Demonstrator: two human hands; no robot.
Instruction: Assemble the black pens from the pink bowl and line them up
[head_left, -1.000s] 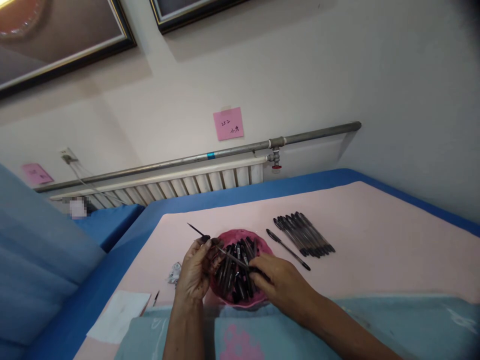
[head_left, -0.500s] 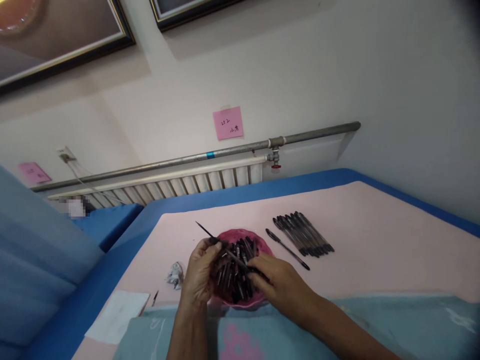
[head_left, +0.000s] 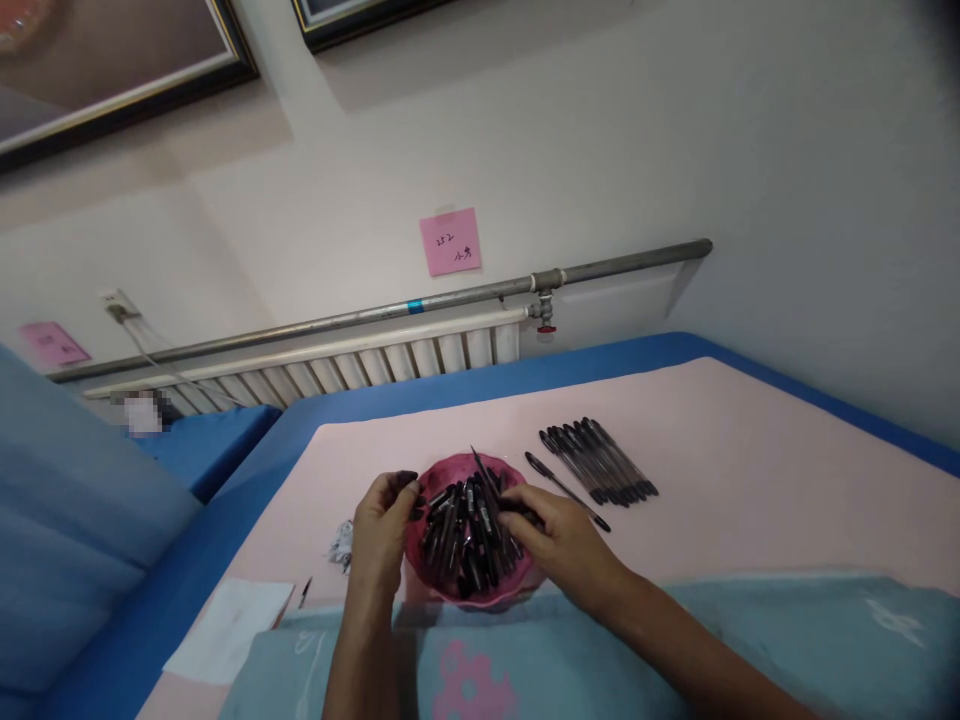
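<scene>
A pink bowl (head_left: 450, 598) stands on the pink sheet in front of me, filled with several black pen parts. My left hand (head_left: 384, 530) sits at the bowl's left rim, its ink-stained fingertips curled together; what they pinch is hidden. My right hand (head_left: 561, 542) reaches in from the bowl's right side, closed on a thin black pen refill (head_left: 482, 475) that points up and away over the bowl. Right of the bowl lies a single black pen (head_left: 566, 490). Beyond it is a neat row of several black pens (head_left: 600, 463).
A crumpled scrap (head_left: 341, 545), a small dark pen piece (head_left: 304, 592) and a white paper (head_left: 229, 630) lie left of the bowl. A light blue flowered cloth (head_left: 750, 640) covers the near edge. A radiator and pipe (head_left: 420, 350) run along the wall behind the blue-edged surface.
The left hand has let go of the thin refill and curled at the bowl's rim. The right hand alone has swung the refill from pointing left to pointing up over the bowl.
</scene>
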